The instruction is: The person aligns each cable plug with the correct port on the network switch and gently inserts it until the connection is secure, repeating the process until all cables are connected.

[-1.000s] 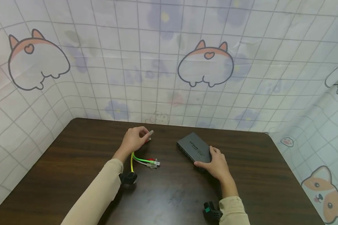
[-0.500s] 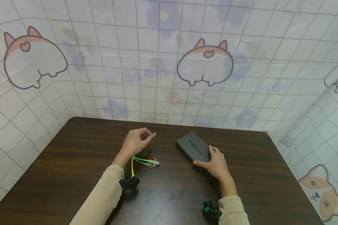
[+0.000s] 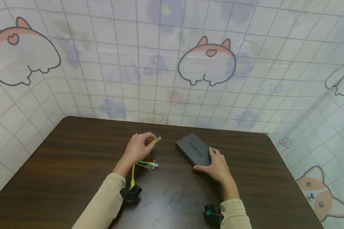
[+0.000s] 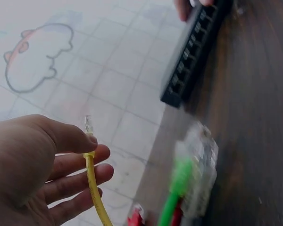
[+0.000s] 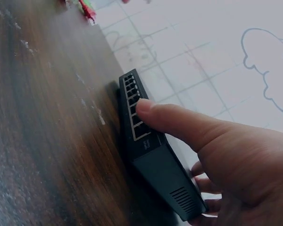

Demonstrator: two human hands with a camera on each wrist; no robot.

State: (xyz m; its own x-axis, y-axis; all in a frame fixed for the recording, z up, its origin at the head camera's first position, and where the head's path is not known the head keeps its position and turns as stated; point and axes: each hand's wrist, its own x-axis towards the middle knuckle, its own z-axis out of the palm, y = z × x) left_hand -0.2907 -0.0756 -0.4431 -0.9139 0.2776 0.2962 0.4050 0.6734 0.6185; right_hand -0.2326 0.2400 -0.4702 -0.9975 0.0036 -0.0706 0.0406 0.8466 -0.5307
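My left hand (image 3: 137, 148) pinches a yellow network cable (image 4: 94, 188) just behind its clear plug (image 4: 88, 123), between thumb and index finger; the other fingers are loosely bent below. The plug points toward the dark grey network switch (image 3: 192, 149), with a gap between them. My right hand (image 3: 218, 167) grips the near right end of the switch, its thumb (image 5: 153, 112) over the port side and the fingers behind. In the right wrist view, a row of ports (image 5: 131, 89) shows past the thumb. The thumb hides some ports.
Beside the left hand, a green cable (image 3: 144, 163) lies with red and whitish cable ends on the dark wooden table (image 3: 172, 197). A patterned cloth (image 3: 149, 63) rises behind the table's far edge. Each wrist wears a black camera, the left one (image 3: 131, 192) near a yellow cable end.
The left hand has brought the clear plug closer to the switch, and its yellow cable now shows. A red piece seen by the fingers earlier is out of sight. The right hand keeps its grip.
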